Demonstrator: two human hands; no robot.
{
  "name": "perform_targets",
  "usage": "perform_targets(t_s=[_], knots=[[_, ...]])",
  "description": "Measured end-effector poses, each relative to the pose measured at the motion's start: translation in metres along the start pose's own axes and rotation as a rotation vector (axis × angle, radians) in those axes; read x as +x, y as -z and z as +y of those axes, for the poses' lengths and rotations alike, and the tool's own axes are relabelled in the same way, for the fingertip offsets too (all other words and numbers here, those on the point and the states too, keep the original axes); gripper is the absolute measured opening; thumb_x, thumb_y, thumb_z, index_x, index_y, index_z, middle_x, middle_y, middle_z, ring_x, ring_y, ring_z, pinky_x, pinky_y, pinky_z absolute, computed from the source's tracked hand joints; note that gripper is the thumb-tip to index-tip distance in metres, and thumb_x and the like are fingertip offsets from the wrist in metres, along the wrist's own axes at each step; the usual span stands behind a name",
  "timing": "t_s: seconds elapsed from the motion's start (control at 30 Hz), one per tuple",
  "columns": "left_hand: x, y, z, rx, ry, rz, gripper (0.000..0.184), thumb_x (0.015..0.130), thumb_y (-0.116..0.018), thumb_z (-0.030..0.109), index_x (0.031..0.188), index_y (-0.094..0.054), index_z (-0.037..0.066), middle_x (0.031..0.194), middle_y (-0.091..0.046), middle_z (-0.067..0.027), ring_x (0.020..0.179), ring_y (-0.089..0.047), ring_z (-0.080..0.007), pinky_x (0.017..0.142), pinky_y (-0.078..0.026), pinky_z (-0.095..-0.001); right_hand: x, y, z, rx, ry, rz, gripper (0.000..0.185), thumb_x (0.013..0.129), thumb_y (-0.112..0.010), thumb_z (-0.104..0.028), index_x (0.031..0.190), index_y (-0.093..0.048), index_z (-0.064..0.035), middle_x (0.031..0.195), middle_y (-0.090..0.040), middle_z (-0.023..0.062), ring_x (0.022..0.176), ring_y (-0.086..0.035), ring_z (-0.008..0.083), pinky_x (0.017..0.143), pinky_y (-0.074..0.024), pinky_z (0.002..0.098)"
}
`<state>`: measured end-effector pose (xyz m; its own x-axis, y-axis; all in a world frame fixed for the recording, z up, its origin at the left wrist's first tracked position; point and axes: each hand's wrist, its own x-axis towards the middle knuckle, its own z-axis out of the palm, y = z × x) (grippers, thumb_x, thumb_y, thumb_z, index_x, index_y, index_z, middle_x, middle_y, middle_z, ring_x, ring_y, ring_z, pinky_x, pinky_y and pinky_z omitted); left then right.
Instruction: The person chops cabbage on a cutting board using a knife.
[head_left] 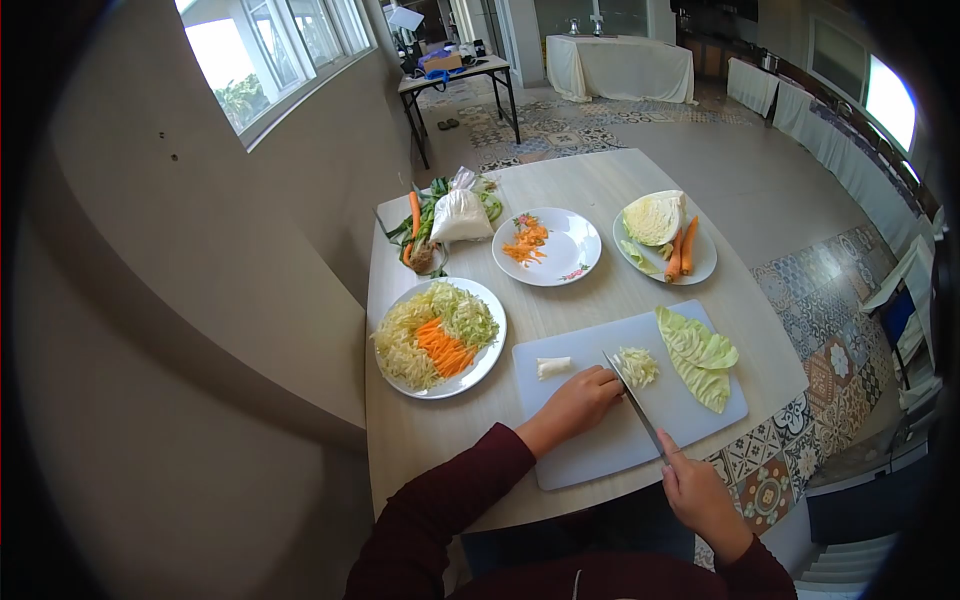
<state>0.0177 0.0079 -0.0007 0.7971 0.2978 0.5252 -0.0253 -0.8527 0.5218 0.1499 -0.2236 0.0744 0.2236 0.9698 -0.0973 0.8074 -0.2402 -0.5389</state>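
My right hand [702,497] grips a kitchen knife [640,412], its blade slanting up and left across the white cutting board [560,468]. Just left of the blade, my left hand [588,393] has its fingers curled down on the board; whatever is under them is hidden. A small heap of shredded cabbage [637,366] lies right of the blade tip. Behind my left hand rests a short white chunk [553,368], its kind unclear. Pale green cabbage leaves [697,360] are at the board's right side.
Left of the board stands a plate [490,368] of shredded cabbage and carrot. Farther back are a plate [575,240] with carrot peelings, a plate [706,268] with half a cabbage [655,217] and carrots [682,250], and a plastic bag [461,215] beside vegetables. A wall [250,300] borders the left.
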Motion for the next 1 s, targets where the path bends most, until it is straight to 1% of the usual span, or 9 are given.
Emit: perform_targets(t_s=[0.37,0.47,0.67,0.77,0.97,1.0], knots=[[0.001,0.000,0.002,0.002,0.003,0.005,0.010,0.085,-0.069,0.008,0.090,-0.066,0.000,0.091,-0.063,-0.0133,0.089,-0.061,-0.0333,0.080,-0.051,-0.0428,0.001,-0.001,-0.001,0.024,-0.003,-0.029,0.059,0.096,-0.054,-0.015,0.153,-0.039,-0.0085,0.066,-0.063,0.0265,0.062,-0.063,0.0467,0.062,-0.0498,0.0564],[0.000,0.001,0.000,0.034,0.033,-0.048,0.011,0.088,-0.069,0.009,0.094,-0.068,0.001,0.095,-0.066,-0.0140,0.093,-0.065,-0.0333,0.082,-0.053,-0.0411,0.000,0.001,-0.003,0.019,-0.015,-0.054,0.060,0.096,-0.054,-0.015,0.153,-0.038,-0.0071,0.067,-0.063,0.0264,0.063,-0.063,0.0471,0.062,-0.0496,0.0566],[-0.001,-0.002,-0.002,0.047,0.035,-0.043,0.011,0.087,-0.070,0.009,0.093,-0.069,0.001,0.096,-0.067,-0.0135,0.094,-0.065,-0.0320,0.083,-0.054,-0.0399,-0.014,0.022,-0.013,0.040,-0.016,-0.121,0.060,0.097,-0.054,-0.013,0.152,-0.036,-0.0012,0.069,-0.063,0.0264,0.063,-0.063,0.0472,0.063,-0.0501,0.0558],[-0.001,-0.001,-0.002,0.051,0.038,-0.046,0.011,0.087,-0.070,0.009,0.093,-0.069,0.001,0.096,-0.067,-0.0134,0.094,-0.065,-0.0318,0.083,-0.054,-0.0400,-0.021,0.030,-0.018,0.045,-0.019,-0.134,0.060,0.097,-0.054,-0.012,0.152,-0.036,0.0000,0.069,-0.063,0.0265,0.063,-0.063,0.0468,0.064,-0.0502,0.0554],[0.000,-0.001,-0.001,0.037,0.039,-0.046,0.011,0.086,-0.070,0.009,0.093,-0.069,0.000,0.096,-0.067,-0.0140,0.094,-0.065,-0.0322,0.083,-0.054,-0.0404,-0.017,0.025,-0.016,0.015,-0.046,-0.168,0.060,0.097,-0.053,-0.012,0.152,-0.035,-0.0001,0.069,-0.064,0.0268,0.063,-0.063,0.0474,0.063,-0.0502,0.0560],[0.000,0.000,0.000,0.033,0.047,-0.052,0.011,0.086,-0.070,0.009,0.093,-0.069,0.000,0.096,-0.067,-0.0141,0.094,-0.065,-0.0324,0.083,-0.054,-0.0405,-0.015,0.021,-0.014,0.024,-0.044,-0.145,0.060,0.097,-0.053,-0.012,0.153,-0.035,-0.0013,0.068,-0.063,0.0276,0.063,-0.063,0.0479,0.064,-0.0499,0.0560]])
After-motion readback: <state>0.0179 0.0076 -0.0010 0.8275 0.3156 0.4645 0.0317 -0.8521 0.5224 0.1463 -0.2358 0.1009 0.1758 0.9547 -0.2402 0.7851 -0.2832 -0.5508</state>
